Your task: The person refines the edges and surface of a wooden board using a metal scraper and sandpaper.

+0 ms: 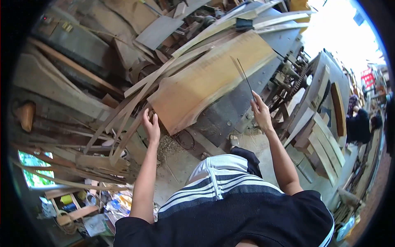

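A wide, pale wooden board point(214, 78) with one wavy edge lies on a grey metal machine table point(224, 117). My left hand point(151, 126) is at the board's near left corner, fingers spread and thumb raised, with nothing in its grip. On the other side, my right hand point(261, 112) pinches the lower end of a thin, dark, slightly curved rod point(248, 79). The rod points up and away, its far tip overlapping the board in this view. A small dark block point(244, 24) sits beyond the board's far edge.
Long thin wood strips point(144, 88) run along the board's left side. Machine gears point(294, 80) stand to the right, beside stacked curved wood pieces point(327, 144). Shavings point(166, 147) litter the floor. A person in dark clothes point(358, 125) is at the far right.
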`<state>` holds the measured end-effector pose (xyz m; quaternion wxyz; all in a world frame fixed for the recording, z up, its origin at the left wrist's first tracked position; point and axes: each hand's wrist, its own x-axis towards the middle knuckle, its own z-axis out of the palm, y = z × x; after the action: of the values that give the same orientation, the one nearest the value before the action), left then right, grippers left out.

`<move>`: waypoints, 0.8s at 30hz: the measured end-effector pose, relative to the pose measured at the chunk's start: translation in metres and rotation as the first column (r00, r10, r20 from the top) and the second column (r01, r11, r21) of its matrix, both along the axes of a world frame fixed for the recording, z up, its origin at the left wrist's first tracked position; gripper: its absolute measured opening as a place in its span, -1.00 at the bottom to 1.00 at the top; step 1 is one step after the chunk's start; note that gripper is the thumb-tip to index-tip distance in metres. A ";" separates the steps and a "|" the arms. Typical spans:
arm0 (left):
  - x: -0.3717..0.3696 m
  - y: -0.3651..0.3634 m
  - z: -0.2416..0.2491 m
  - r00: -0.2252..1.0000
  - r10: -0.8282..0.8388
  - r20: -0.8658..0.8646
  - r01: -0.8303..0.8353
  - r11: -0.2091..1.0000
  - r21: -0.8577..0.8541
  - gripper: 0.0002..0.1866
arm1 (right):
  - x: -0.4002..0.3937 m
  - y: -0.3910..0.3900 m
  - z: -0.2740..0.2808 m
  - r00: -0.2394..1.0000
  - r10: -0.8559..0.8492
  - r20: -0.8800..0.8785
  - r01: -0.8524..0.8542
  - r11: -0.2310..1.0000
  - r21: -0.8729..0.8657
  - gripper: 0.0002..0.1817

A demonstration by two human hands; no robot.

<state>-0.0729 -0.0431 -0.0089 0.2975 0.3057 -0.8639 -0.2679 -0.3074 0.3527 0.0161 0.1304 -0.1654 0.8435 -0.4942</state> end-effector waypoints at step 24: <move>-0.005 0.096 -0.015 0.865 0.486 -0.126 0.100 0.079 0.992 -0.55 | 0.017 -0.034 0.003 0.946 0.064 -0.318 -0.015 0.988 0.154 -0.49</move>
<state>-0.0784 0.0532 -0.0243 0.2329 0.4716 -0.3196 -0.7882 -0.2909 0.3188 0.0189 0.0129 -0.2504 0.8846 -0.3933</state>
